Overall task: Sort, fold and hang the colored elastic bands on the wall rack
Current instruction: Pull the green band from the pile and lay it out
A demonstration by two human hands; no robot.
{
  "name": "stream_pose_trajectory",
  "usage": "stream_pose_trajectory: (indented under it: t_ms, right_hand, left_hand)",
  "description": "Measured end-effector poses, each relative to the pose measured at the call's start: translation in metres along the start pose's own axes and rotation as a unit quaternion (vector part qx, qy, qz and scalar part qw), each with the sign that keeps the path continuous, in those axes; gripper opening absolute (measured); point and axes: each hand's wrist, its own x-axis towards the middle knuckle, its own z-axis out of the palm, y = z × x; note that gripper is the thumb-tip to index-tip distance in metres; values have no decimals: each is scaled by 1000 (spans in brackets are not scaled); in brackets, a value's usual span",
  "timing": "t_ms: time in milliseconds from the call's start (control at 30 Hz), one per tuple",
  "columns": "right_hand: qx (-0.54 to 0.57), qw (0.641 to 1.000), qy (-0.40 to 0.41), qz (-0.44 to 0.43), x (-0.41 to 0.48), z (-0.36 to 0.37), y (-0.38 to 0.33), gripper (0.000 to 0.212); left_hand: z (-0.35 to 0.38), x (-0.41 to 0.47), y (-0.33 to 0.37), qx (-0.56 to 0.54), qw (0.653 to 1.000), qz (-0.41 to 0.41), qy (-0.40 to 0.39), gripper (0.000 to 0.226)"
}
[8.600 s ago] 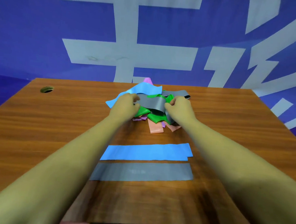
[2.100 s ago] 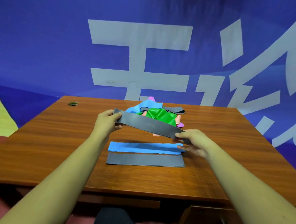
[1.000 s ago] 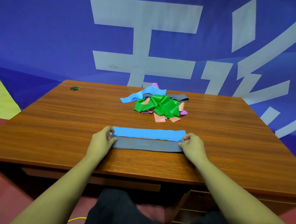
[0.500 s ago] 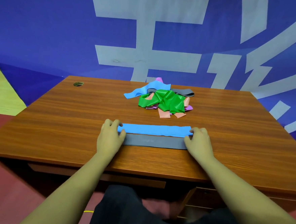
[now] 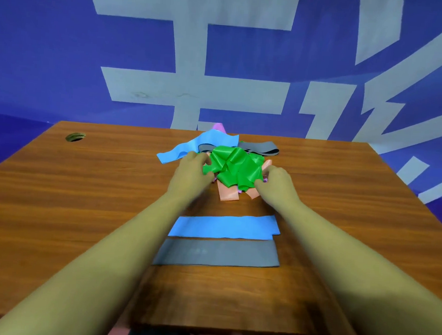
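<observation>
Sorting: I've got left hand [image 5: 192, 174] and right hand [image 5: 276, 183] fingers curled on the green band [image 5: 234, 167] atop the pile [image 5: 229, 192] far on the counter [image 5: 81, 210] (blue band [image 5: 225, 226], grey band [image 5: 218, 252] flat nearer), next likely pulling it free.

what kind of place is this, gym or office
Hard to say for sure; it looks like a gym or activity room's work corner. A wooden desk with a cable hole stands before a big blue banner with pale lettering, and a pile of colored stretch bands lies on it.
</observation>
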Motion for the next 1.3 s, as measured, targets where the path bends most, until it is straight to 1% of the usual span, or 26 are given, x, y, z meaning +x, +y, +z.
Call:
stream_pose_trajectory:
  t_ms: [100, 133, 233, 300, 367, 400, 500, 567, 633, 733, 800, 867, 933, 1000, 1167, 1233, 1300]
  right_hand:
    - [7, 1000, 5, 7, 28, 9, 0, 35]
    - [7, 1000, 7, 12, 37, 14, 1, 34]
    - [22, 999, 14, 31, 54, 29, 8, 33]
    - [37, 998, 33, 49, 60, 36, 16, 32]
    - [42, 996, 52, 66, 64, 40, 22, 27]
    - [45, 994, 62, 72, 66, 40, 24, 25]
    - [71, 990, 93, 77, 66, 30, 22, 22]
    - [94, 989, 101, 54, 64, 18, 13, 20]
    - [129, 986, 105, 6, 58, -1, -3, 19]
    - [197, 973, 93, -72, 47, -37, -38, 20]
    - [219, 967, 71, -109, 38, -61, -61, 21]
    - [231, 961, 50, -141, 27, -84, -82, 20]
    - [241, 956, 36, -166, 14, -103, -97, 19]
    - [241, 952, 34, -184, 6, -116, -106, 20]
    - [248, 947, 59, -195, -10, -140, -110, 19]
    - [260, 944, 61, -192, -15, -147, -111, 17]
    - [286, 942, 36, -173, -21, -152, -113, 10]
  left_hand:
    - [13, 31, -11, -1, 1000, -7, 16, 39]
    - [18, 40, -16, 6, 1000, -11, 8, 41]
    - [35, 58, -30, 46, 997, -18, -55, 44]
    - [45, 62, -39, 43, 998, -10, -54, 34]
    - [50, 64, -49, 34, 999, 3, -22, 18]
    - [51, 65, -52, 35, 999, 8, -17, 14]
    - [49, 65, -53, 39, 999, 15, -35, 12]
    - [45, 62, -48, 33, 999, 5, -31, 14]
    - [36, 57, -37, -4, 1000, 5, -16, 18]
    - [13, 50, -4, -101, 993, 61, 7, 31]
    - [-6, 46, 22, -192, 979, 65, -11, 41]
    - [-24, 42, 43, -265, 961, 57, -50, 44]
    - [-39, 37, 58, -289, 951, 73, -83, 40]
    - [-50, 33, 68, -304, 944, 91, -89, 36]
    - [-76, 14, 91, -368, 922, 105, -59, 14]
    - [-84, 10, 99, -377, 918, 111, -43, 12]
    - [-94, 5, 106, -390, 914, 109, -30, 11]
